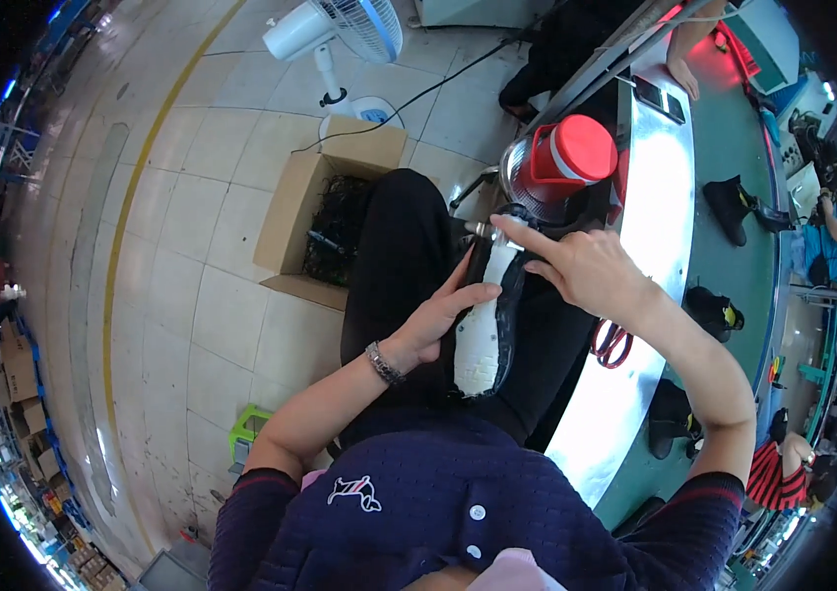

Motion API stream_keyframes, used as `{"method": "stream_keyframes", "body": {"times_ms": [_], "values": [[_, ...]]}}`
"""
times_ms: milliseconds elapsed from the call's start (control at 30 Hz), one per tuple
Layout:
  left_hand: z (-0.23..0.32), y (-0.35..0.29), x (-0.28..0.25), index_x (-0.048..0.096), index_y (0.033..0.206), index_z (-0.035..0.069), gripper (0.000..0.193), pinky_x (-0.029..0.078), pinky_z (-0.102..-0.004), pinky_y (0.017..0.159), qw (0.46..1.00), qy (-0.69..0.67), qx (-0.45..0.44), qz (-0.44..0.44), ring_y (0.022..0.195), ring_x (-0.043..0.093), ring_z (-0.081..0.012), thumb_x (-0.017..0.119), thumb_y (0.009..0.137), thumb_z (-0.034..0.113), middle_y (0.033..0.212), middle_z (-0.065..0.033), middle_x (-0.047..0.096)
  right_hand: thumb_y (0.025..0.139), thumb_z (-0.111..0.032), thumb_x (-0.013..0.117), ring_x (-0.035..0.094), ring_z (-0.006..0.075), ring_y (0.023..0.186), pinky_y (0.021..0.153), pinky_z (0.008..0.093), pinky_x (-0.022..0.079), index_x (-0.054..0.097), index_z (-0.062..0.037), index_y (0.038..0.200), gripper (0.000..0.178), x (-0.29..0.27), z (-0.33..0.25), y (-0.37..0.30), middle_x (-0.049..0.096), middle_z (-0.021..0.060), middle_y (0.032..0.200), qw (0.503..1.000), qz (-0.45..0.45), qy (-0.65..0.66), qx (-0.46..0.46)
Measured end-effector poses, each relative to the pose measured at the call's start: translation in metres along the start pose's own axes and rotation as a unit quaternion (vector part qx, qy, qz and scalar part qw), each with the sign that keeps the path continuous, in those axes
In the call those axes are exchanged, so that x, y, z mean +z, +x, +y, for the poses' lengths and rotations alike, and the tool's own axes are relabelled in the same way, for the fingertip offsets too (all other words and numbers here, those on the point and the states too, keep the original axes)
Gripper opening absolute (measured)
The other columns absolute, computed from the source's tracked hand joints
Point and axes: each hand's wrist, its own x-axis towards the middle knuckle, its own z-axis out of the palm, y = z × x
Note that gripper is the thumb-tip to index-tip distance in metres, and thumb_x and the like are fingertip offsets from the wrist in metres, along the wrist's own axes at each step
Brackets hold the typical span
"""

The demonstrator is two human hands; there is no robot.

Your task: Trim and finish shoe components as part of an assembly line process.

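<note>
Sole up over my lap lies a black shoe (pixel 479 340) with a white bottom and black edges, its long side pointing away from me. My left hand (pixel 443 313) grips it around the middle, thumb across the white bottom. At its far end, my right hand (pixel 586 271) bends over with the index finger stretched along the edge and the other fingers curled in. A small shiny metal piece (pixel 481 229) shows by that fingertip; whether it belongs to a tool in my right hand is hidden.
An open cardboard box (pixel 288 222) of black scraps stands left of my knees. Red-handled scissors (pixel 612 345) lie on the metal bench edge (pixel 625 394) at right. Beyond it, black shoes (pixel 729 209) rest on a green belt (pixel 724 261). A red jug (pixel 576 153) and a fan (pixel 340 34) stand ahead.
</note>
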Motion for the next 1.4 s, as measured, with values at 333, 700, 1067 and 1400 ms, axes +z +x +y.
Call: {"method": "stream_keyframes", "body": {"times_ms": [333, 700, 1067, 1400], "values": [[-0.001, 0.000, -0.004, 0.011, 0.154, 0.021, 0.087, 0.042, -0.0322, 0.096, 0.999, 0.020, 0.025, -0.007, 0.113, 0.051, -0.0133, 0.067, 0.088, 0.030, 0.132, -0.0047, 0.048, 0.093, -0.019, 0.057, 0.062, 0.0339, 0.055, 0.058, 0.0402, 0.052, 0.029, -0.0214, 0.148, 0.062, 0.022, 0.012, 0.002, 0.063, 0.0143, 0.068, 0.997, 0.037, -0.067, -0.001], [0.009, -0.001, -0.009, 0.015, 0.153, 0.018, 0.091, 0.044, -0.0337, 0.095, 0.999, 0.011, -0.021, -0.031, 0.112, 0.052, -0.0144, 0.073, 0.084, 0.024, 0.127, -0.0041, 0.049, 0.097, -0.025, 0.052, 0.060, 0.0246, 0.048, 0.049, 0.0337, 0.050, 0.020, -0.0213, 0.150, 0.062, 0.042, 0.009, -0.007, 0.057, 0.0111, 0.055, 0.991, 0.091, -0.064, -0.070], [0.005, 0.002, -0.023, 0.001, 0.154, 0.021, 0.108, 0.040, -0.0380, 0.101, 0.996, 0.016, -0.067, -0.055, 0.121, 0.046, -0.0194, 0.078, 0.077, 0.014, 0.130, -0.0073, 0.045, 0.094, -0.022, 0.056, 0.064, 0.0304, 0.056, 0.053, 0.0406, 0.051, 0.022, -0.0208, 0.150, 0.065, 0.042, -0.009, -0.017, 0.062, 0.0148, 0.063, 0.988, 0.081, 0.060, -0.117], [-0.031, -0.018, -0.032, 0.008, 0.154, 0.029, 0.074, 0.030, -0.0407, 0.111, 0.975, -0.177, 0.025, -0.131, 0.135, 0.035, -0.0190, 0.052, 0.096, 0.042, 0.153, -0.0033, 0.028, 0.093, -0.017, 0.055, 0.065, 0.0270, 0.062, 0.053, 0.0383, 0.052, 0.026, -0.0274, 0.149, 0.064, 0.036, -0.006, -0.042, 0.062, 0.0152, 0.068, 0.998, -0.051, -0.020, -0.043]]}}
